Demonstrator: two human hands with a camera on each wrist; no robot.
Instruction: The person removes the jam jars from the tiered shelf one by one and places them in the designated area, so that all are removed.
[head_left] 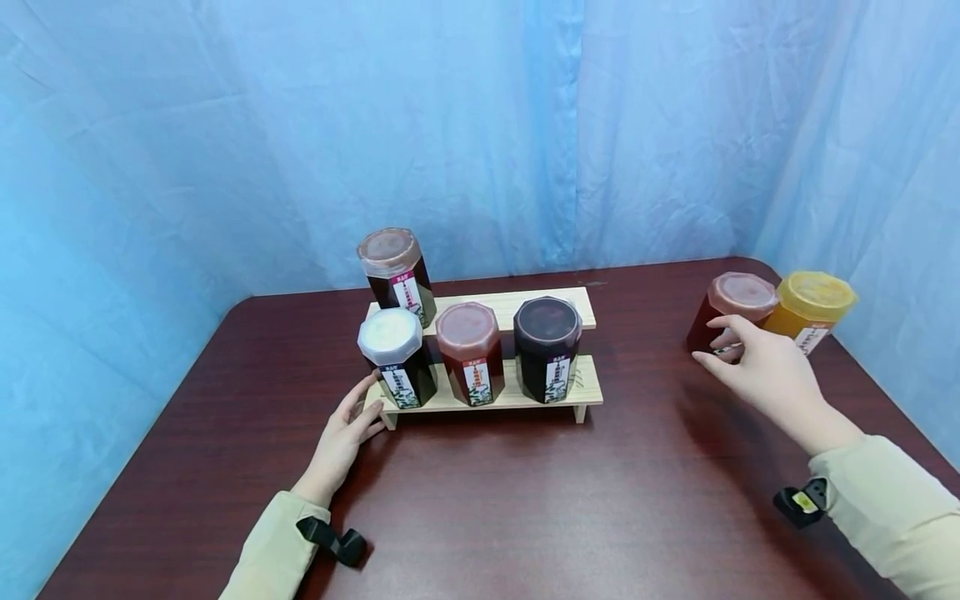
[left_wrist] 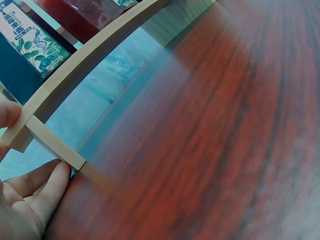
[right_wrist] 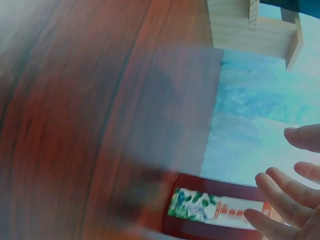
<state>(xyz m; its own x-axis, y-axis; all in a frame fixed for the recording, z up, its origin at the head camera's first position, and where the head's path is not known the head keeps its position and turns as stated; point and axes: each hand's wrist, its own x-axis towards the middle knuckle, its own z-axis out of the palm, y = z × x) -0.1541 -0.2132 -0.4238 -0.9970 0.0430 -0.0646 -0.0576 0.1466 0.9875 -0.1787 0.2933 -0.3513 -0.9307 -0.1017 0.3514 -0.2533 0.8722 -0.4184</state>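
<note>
A two-tier wooden rack (head_left: 517,304) stands on the table. Its lower tier bears a dark jar with a whitish lid (head_left: 390,333), a red jar (head_left: 470,333) and a near-black jar (head_left: 547,342); a dark jar with a pinkish lid (head_left: 392,258) is on the upper tier's left. My left hand (head_left: 339,446) holds the rack's left end, its fingertips (left_wrist: 61,172) against the front leg. At the right, my right hand (head_left: 780,371) reaches beside another red jar (head_left: 738,296), fingers and thumb spread apart. Contact with that jar cannot be made out.
A yellow jar (head_left: 817,296) stands just right of the separate red jar, close to the table's right edge. The dark red wooden table (head_left: 517,492) is bordered by light blue curtains (head_left: 420,125) behind and at both sides.
</note>
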